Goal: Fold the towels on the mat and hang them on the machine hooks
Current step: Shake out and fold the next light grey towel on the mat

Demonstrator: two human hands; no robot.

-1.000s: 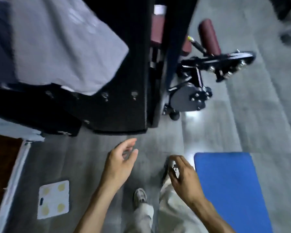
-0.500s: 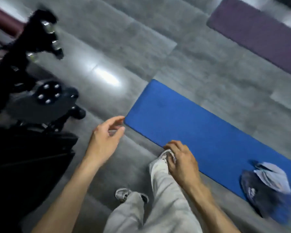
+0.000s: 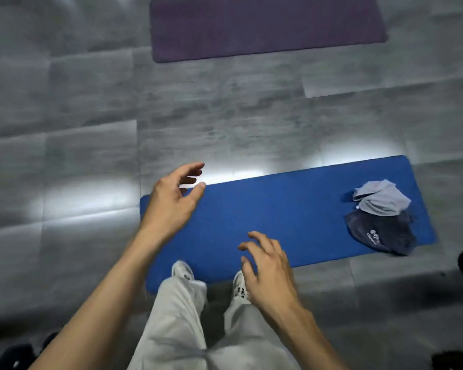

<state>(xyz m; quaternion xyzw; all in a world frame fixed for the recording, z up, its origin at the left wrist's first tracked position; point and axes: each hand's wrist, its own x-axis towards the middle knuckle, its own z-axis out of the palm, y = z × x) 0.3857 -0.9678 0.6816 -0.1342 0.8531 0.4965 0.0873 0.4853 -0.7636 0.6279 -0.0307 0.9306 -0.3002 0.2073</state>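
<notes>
Standing at the blue mat [image 3: 292, 209] with left hand [image 3: 171, 201] and right hand [image 3: 267, 268] both loose and empty, towels [image 3: 382, 214] still crumpled at its far right end, so probably stepping over and grabbing one next.

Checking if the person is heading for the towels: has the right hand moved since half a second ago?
Yes. The right hand, earlier at the near edge of the blue mat, now hovers over it, empty.
</notes>
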